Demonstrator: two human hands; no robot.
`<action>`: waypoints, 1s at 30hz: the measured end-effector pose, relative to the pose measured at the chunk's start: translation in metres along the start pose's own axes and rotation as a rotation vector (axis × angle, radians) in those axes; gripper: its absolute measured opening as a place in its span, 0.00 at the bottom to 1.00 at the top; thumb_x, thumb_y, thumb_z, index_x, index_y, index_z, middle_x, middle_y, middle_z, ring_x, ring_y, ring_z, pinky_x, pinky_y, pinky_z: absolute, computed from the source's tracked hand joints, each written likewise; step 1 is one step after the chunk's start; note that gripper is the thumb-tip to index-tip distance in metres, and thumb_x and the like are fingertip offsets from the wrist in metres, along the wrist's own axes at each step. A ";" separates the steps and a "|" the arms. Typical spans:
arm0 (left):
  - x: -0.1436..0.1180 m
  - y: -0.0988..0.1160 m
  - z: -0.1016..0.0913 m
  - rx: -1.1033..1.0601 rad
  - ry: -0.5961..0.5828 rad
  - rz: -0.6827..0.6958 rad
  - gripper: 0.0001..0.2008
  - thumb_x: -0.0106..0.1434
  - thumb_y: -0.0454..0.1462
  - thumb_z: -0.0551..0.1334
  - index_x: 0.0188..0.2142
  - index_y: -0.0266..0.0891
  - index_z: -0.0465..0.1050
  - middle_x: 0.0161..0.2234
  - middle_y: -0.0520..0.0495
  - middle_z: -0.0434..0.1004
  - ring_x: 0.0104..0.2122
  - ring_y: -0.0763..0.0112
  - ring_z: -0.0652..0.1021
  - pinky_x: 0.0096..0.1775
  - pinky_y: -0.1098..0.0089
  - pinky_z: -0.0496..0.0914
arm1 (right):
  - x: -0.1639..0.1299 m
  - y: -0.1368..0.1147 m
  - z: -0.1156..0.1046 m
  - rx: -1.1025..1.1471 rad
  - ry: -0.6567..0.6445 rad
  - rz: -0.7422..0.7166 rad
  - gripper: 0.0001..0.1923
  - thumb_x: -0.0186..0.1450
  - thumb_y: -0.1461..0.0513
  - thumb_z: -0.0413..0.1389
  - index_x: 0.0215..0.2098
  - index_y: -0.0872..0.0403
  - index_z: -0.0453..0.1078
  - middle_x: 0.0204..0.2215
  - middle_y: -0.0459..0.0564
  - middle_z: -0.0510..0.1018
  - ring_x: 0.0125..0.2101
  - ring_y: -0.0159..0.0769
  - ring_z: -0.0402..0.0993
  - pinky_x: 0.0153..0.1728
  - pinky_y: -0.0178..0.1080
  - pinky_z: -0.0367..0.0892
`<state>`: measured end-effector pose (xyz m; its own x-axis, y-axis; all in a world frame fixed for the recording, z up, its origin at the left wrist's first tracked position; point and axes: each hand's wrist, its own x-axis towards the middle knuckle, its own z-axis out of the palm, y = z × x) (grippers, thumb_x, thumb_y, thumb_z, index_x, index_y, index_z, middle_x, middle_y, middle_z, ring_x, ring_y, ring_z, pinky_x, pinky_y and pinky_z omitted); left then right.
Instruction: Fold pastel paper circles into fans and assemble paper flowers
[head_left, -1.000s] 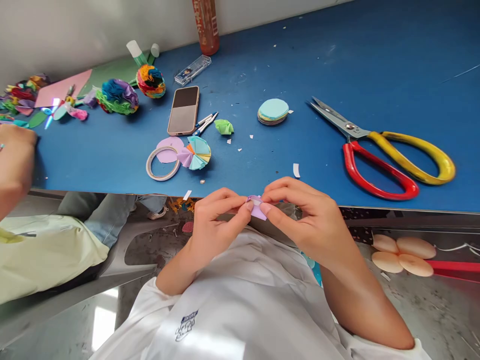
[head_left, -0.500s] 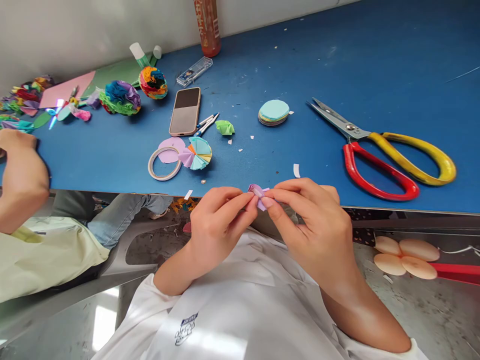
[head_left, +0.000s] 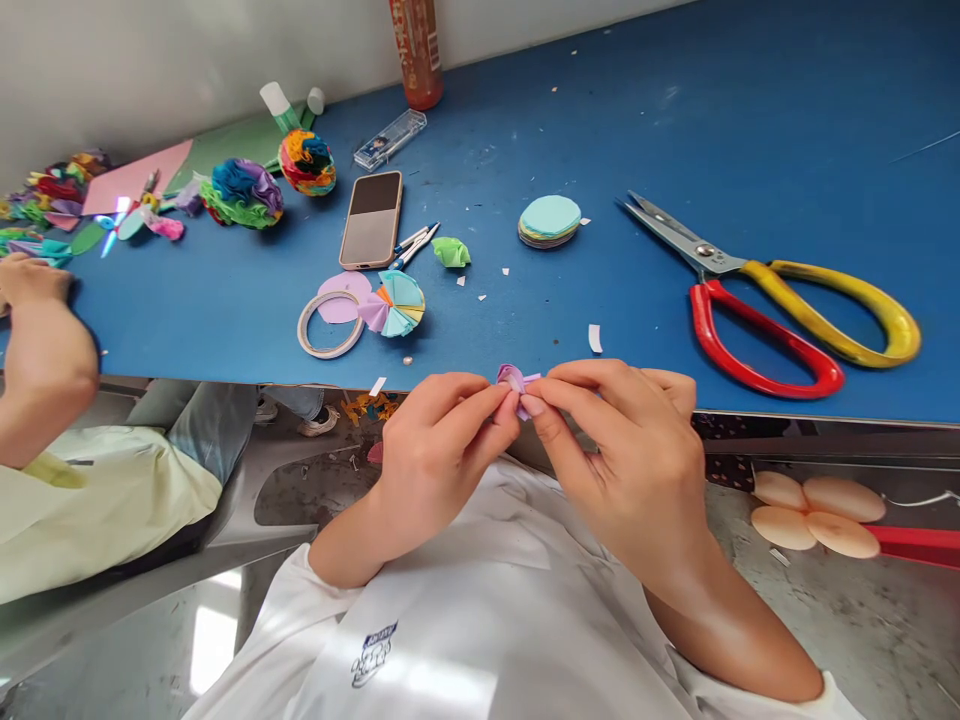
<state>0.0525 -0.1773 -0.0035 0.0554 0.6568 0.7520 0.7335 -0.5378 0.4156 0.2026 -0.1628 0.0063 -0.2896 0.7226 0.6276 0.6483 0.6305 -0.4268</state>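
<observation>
So both hands were pinched on a little purple paper piece [head_left: 514, 381], held right at the near edge of the blue table [head_left: 675, 120], just above the person's white shirt. The left hand [head_left: 435, 450] had its thumb and forefinger tips closed on the left side of the paper, the right hand [head_left: 630, 450] was doing the same from the right, and the fingertips of the two hands were basically touching each other. The paper looked folded or curled, but it was too small to tell how.

Just past the hands there was a white scrap [head_left: 594, 338] on the table. To the left of that sat a tape ring [head_left: 328, 325] with a lilac paper circle and a folded paper fan [head_left: 394, 304] touching it. A phone [head_left: 370, 219] lay behind those, with a green wad [head_left: 451, 251] beside it and a stack of paper circles [head_left: 550, 220] further right. Big scissors [head_left: 780, 300] with red and yellow handles lay well off to the right, blades closed.

Far left, another person's hand [head_left: 34, 290] rested on the table by a pile of colourful paper bits.
</observation>
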 end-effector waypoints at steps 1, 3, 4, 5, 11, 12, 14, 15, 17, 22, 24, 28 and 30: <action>0.000 0.000 0.000 -0.001 -0.005 0.000 0.02 0.61 0.32 0.65 0.34 0.37 0.76 0.30 0.50 0.77 0.29 0.77 0.75 0.34 0.76 0.72 | 0.000 0.000 0.000 -0.001 0.003 -0.002 0.05 0.67 0.66 0.55 0.37 0.51 0.71 0.33 0.47 0.77 0.30 0.33 0.71 0.38 0.43 0.57; 0.001 0.000 -0.001 -0.004 -0.014 -0.001 0.02 0.61 0.32 0.64 0.34 0.36 0.76 0.30 0.49 0.78 0.29 0.77 0.75 0.34 0.76 0.72 | 0.000 0.000 0.000 -0.003 0.002 0.004 0.05 0.67 0.66 0.55 0.37 0.50 0.71 0.33 0.46 0.77 0.30 0.33 0.71 0.37 0.43 0.57; 0.001 -0.001 -0.002 -0.005 -0.020 -0.002 0.02 0.61 0.32 0.64 0.33 0.36 0.76 0.30 0.49 0.78 0.29 0.77 0.75 0.34 0.76 0.72 | 0.000 0.000 0.000 -0.003 0.000 0.011 0.05 0.67 0.65 0.55 0.37 0.50 0.71 0.32 0.46 0.77 0.30 0.34 0.71 0.37 0.43 0.57; 0.002 -0.001 -0.002 -0.008 -0.025 -0.003 0.02 0.61 0.32 0.64 0.33 0.36 0.76 0.29 0.49 0.78 0.29 0.77 0.76 0.34 0.76 0.72 | 0.000 0.000 0.000 -0.003 -0.002 0.019 0.05 0.67 0.65 0.54 0.36 0.49 0.71 0.32 0.46 0.77 0.30 0.34 0.71 0.37 0.43 0.57; 0.003 0.000 -0.006 -0.056 -0.035 -0.015 0.02 0.62 0.32 0.64 0.34 0.37 0.77 0.31 0.48 0.79 0.30 0.77 0.77 0.35 0.76 0.73 | 0.001 0.000 0.001 0.011 -0.004 -0.003 0.04 0.67 0.65 0.55 0.36 0.50 0.70 0.32 0.45 0.78 0.29 0.33 0.71 0.37 0.43 0.57; 0.003 0.001 -0.006 -0.056 -0.033 -0.017 0.02 0.62 0.32 0.64 0.35 0.37 0.77 0.31 0.48 0.79 0.30 0.77 0.78 0.35 0.76 0.73 | 0.001 -0.001 0.001 0.006 -0.002 -0.001 0.04 0.67 0.65 0.55 0.36 0.50 0.70 0.32 0.45 0.78 0.29 0.33 0.71 0.37 0.43 0.57; 0.003 0.002 -0.005 -0.050 -0.034 -0.029 0.03 0.62 0.32 0.64 0.35 0.37 0.77 0.31 0.49 0.80 0.30 0.77 0.78 0.34 0.76 0.73 | 0.001 -0.001 0.001 -0.010 0.005 0.013 0.04 0.67 0.65 0.55 0.36 0.49 0.71 0.32 0.45 0.78 0.29 0.33 0.71 0.38 0.44 0.57; 0.003 0.002 -0.005 -0.048 -0.033 -0.036 0.03 0.62 0.32 0.64 0.35 0.37 0.77 0.31 0.49 0.80 0.29 0.77 0.78 0.33 0.77 0.74 | 0.001 -0.001 0.001 -0.017 0.008 0.017 0.04 0.67 0.65 0.55 0.36 0.49 0.71 0.33 0.45 0.78 0.29 0.33 0.71 0.38 0.44 0.57; 0.003 0.003 -0.004 -0.049 -0.023 -0.051 0.03 0.62 0.32 0.63 0.35 0.38 0.78 0.31 0.49 0.80 0.29 0.77 0.78 0.32 0.77 0.74 | 0.001 -0.002 0.000 -0.023 0.008 0.012 0.05 0.67 0.65 0.55 0.37 0.50 0.71 0.33 0.46 0.78 0.29 0.33 0.72 0.38 0.44 0.57; 0.003 0.004 -0.003 -0.048 -0.008 -0.059 0.03 0.61 0.32 0.64 0.34 0.37 0.77 0.30 0.49 0.80 0.28 0.78 0.78 0.32 0.77 0.74 | 0.001 -0.001 0.001 -0.021 0.010 -0.022 0.05 0.67 0.67 0.55 0.37 0.50 0.71 0.33 0.46 0.79 0.29 0.32 0.71 0.37 0.44 0.56; 0.002 0.003 -0.002 -0.035 -0.013 -0.041 0.03 0.61 0.32 0.64 0.34 0.37 0.77 0.30 0.49 0.80 0.28 0.78 0.78 0.32 0.77 0.74 | 0.001 0.000 0.002 -0.021 0.010 -0.035 0.05 0.66 0.67 0.55 0.37 0.51 0.71 0.34 0.46 0.79 0.29 0.31 0.71 0.38 0.43 0.56; 0.001 0.000 -0.001 0.005 -0.021 0.009 0.03 0.62 0.32 0.63 0.34 0.38 0.77 0.30 0.49 0.79 0.29 0.76 0.78 0.35 0.75 0.74 | 0.002 0.001 0.000 -0.029 -0.016 -0.045 0.06 0.67 0.67 0.54 0.37 0.50 0.71 0.34 0.45 0.79 0.30 0.31 0.72 0.38 0.44 0.55; 0.001 -0.001 -0.001 0.003 -0.027 0.014 0.03 0.62 0.32 0.63 0.34 0.38 0.76 0.30 0.49 0.79 0.30 0.76 0.78 0.35 0.75 0.74 | 0.003 0.002 -0.001 -0.038 -0.028 -0.052 0.06 0.67 0.67 0.54 0.36 0.50 0.71 0.34 0.44 0.79 0.30 0.31 0.72 0.38 0.44 0.55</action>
<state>0.0512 -0.1770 -0.0028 0.0840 0.6635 0.7434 0.7347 -0.5452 0.4036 0.2040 -0.1597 0.0076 -0.3425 0.6970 0.6299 0.6581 0.6565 -0.3686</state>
